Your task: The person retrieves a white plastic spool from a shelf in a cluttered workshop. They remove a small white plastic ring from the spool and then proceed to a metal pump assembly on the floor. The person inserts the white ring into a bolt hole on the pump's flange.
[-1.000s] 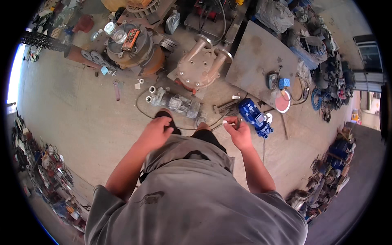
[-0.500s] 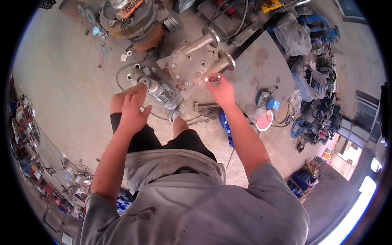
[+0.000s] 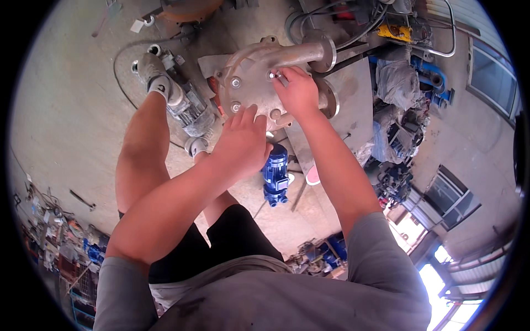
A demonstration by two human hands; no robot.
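A round grey-brown metal casing (image 3: 255, 88) with two flanged pipe stubs stands in front of me. Silver bolts (image 3: 236, 82) sit in holes around its top face. My right hand (image 3: 298, 92) is over the casing's right half, its fingertips pinched around a small shiny bolt (image 3: 273, 76) at a hole in the upper face. The fingers partly cover that bolt. At the casing's near edge lies my left hand (image 3: 241, 138), fingers stretched out and touching the rim, holding nothing that I can see.
A grey motor (image 3: 192, 109) lies by my shoes, left of the casing. A blue motor (image 3: 275, 175) stands on the floor just beyond my left hand's thumb side. Black cable (image 3: 117, 74) loops at left. Plastic-wrapped parts (image 3: 396, 83) and a yellow tool (image 3: 395, 32) lie at right.
My left hand has left my knee and reached the casing's near edge. My right hand has gone from the casing's near right side to a hole on its top. The view has come closer and turned.
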